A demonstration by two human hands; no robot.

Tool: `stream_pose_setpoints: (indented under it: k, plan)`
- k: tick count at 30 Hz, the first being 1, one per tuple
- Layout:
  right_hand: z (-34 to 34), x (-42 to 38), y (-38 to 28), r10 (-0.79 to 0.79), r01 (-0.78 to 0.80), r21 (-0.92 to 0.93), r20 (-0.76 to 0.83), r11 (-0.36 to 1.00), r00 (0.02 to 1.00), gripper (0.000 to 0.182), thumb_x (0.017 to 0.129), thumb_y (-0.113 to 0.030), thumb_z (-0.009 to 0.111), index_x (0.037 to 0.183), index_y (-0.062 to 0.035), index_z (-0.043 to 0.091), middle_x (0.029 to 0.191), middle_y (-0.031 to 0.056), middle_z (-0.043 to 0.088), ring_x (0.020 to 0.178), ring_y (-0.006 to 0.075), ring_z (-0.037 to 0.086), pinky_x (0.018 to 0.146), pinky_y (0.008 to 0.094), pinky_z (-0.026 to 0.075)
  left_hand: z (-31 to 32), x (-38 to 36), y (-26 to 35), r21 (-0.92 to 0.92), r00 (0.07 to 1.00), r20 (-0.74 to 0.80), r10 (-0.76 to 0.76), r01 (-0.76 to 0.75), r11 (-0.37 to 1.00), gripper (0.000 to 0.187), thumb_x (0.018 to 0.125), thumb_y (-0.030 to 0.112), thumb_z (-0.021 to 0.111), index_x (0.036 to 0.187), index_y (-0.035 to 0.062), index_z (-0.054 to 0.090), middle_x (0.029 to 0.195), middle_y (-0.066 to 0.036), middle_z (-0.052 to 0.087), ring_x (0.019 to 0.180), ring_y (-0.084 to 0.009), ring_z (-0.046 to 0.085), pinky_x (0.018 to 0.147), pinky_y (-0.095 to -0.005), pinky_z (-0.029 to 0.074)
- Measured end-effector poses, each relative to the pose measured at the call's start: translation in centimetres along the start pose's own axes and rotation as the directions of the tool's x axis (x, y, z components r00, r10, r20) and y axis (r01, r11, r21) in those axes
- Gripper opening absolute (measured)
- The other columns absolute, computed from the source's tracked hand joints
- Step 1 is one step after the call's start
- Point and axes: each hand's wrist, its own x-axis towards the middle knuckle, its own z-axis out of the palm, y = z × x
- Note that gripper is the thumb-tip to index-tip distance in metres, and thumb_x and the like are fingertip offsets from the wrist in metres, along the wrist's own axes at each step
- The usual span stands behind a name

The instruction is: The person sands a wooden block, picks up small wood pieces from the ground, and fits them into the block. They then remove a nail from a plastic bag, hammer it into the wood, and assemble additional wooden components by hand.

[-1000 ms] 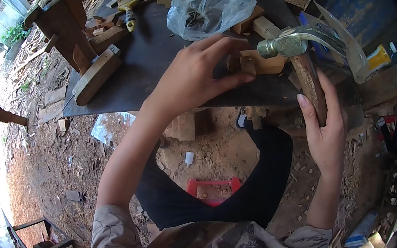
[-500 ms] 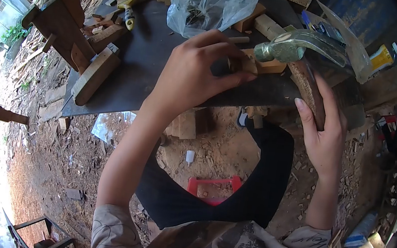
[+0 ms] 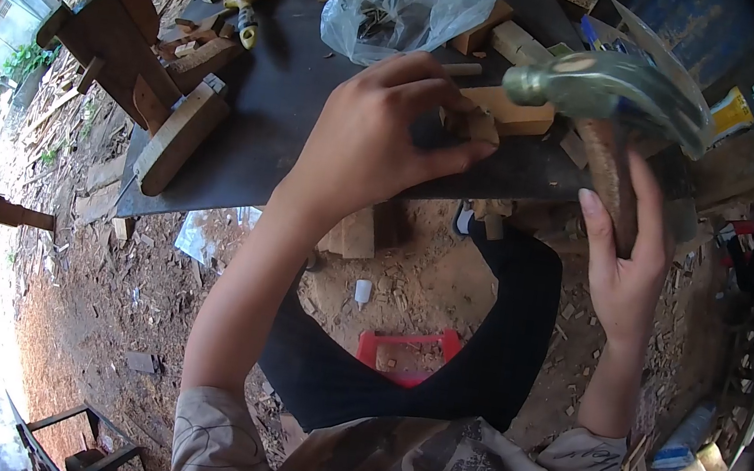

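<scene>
My right hand (image 3: 630,269) is wrapped round the wooden handle of a claw hammer (image 3: 619,96); its metal head is raised over the table and slightly blurred. Across from it, my left hand (image 3: 391,128) pinches a small wooden piece (image 3: 480,127) between thumb and fingers at the table's near edge. Much of that piece is hidden by the fingers. Just behind it lies a light wooden block (image 3: 514,113), below and beside the hammer head.
On the dark table (image 3: 268,126) are a clear plastic bag (image 3: 402,10), a yellow-handled tool (image 3: 248,28) and wood offcuts. A wooden assembly (image 3: 120,49) stands at the left edge. A yellow-labelled bottle (image 3: 734,109) is at right. Below, a red stool (image 3: 410,343) shows between my legs.
The hammer has lifted and shifted right, away from the left hand's piece, uncovering more of the light block. My left hand keeps its pinch, moving only slightly.
</scene>
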Motion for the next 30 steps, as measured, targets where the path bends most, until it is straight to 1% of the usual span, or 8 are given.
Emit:
stream_pose_setpoints:
  k: [4,6,11,17,20,22,26,30]
  plan:
    - [0.6,-1.9,0.5,0.065,-0.062,0.027,-0.113,0.998,0.991,0.053,0.109,-0.015,0.072,0.158,0.0008,0.055,0.141,0.0176,0.07,0.119,0.0249,0.071,0.102,0.038,0.056,0.0,0.1,-0.1,-0.057,1.0,0.004,-0.014,0.014,0.998,0.033,0.078,0.021,0.099,0.102,0.0035,0.084,0.102,-0.007,0.079,0.098,-0.0241,0.078,0.088,-0.0377,0.061]
    - [1.4,-2.3,0.5,-0.006,0.001,-0.027,-0.152,1.0,0.988,0.052,0.108,-0.015,0.074,0.154,0.0036,0.058,0.143,0.0229,0.071,0.127,0.0333,0.073,0.104,0.0447,0.058,0.0,0.1,-0.3,-0.093,0.999,0.012,-0.029,0.03,0.995,0.033,0.079,0.02,0.098,0.102,0.0031,0.084,0.101,-0.007,0.079,0.098,-0.0239,0.078,0.089,-0.0375,0.061]
    - [1.2,-0.5,-0.4,-0.124,0.132,-0.173,0.056,0.976,0.991,0.053,0.106,-0.014,0.075,0.153,0.0024,0.06,0.138,0.0223,0.074,0.118,0.037,0.078,0.099,0.0446,0.062,-0.1,0.3,0.0,-0.109,0.997,0.046,-0.061,0.066,0.992,0.034,0.079,0.019,0.099,0.102,0.0012,0.083,0.102,-0.007,0.078,0.099,-0.023,0.078,0.091,-0.0372,0.061]
    - [1.1,-2.5,0.9,0.044,-0.011,0.158,-0.204,0.987,0.978,0.052,0.111,-0.013,0.068,0.158,0.0044,0.054,0.147,0.0179,0.07,0.117,0.031,0.075,0.1,0.0399,0.058,0.2,0.1,-0.3,-0.133,0.996,0.046,-0.082,0.088,0.987,0.034,0.079,0.019,0.098,0.103,0.0006,0.083,0.104,-0.008,0.079,0.1,-0.0222,0.078,0.092,-0.0371,0.061]
    - [1.4,-2.8,0.5,0.058,-0.049,0.074,-0.119,0.996,0.991,0.053,0.109,-0.015,0.071,0.157,0.0028,0.056,0.143,0.0209,0.072,0.119,0.0334,0.076,0.097,0.0429,0.06,0.1,0.2,-0.3,-0.13,0.996,0.049,-0.068,0.074,0.989,0.034,0.08,0.02,0.098,0.103,0.0003,0.083,0.103,-0.008,0.079,0.099,-0.0223,0.078,0.092,-0.0369,0.061]
    - [1.7,-1.2,-0.5,-0.083,0.1,-0.259,0.075,0.961,0.994,0.055,0.106,-0.015,0.076,0.155,0.0013,0.058,0.138,0.0232,0.074,0.122,0.0365,0.077,0.097,0.0444,0.061,-0.1,0.3,-0.1,-0.117,0.997,0.054,-0.061,0.067,0.991,0.034,0.08,0.02,0.098,0.104,0.0002,0.083,0.103,-0.008,0.079,0.1,-0.0226,0.079,0.092,-0.0369,0.061]
    - [1.9,-1.1,-0.6,-0.091,0.082,-0.142,-0.057,0.986,0.994,0.053,0.105,-0.013,0.075,0.154,0.0006,0.059,0.141,0.0236,0.073,0.126,0.0392,0.075,0.098,0.0462,0.061,-0.2,0.3,0.0,-0.107,0.995,0.059,-0.085,0.091,0.99,0.036,0.079,0.023,0.098,0.104,0.0007,0.083,0.102,-0.008,0.079,0.103,-0.0235,0.079,0.094,-0.0378,0.061]
    - [1.8,-3.1,-0.6,0.016,-0.007,0.041,-0.217,0.999,0.976,0.055,0.113,-0.011,0.063,0.162,0.0041,0.043,0.12,0.0173,0.07,0.087,0.016,0.063,0.074,0.0289,0.051,-0.1,0.2,-0.1,-0.101,0.996,0.053,-0.075,0.08,0.992,0.037,0.079,0.023,0.098,0.104,0.0003,0.083,0.108,-0.009,0.08,0.105,-0.0249,0.079,0.096,-0.0382,0.061]
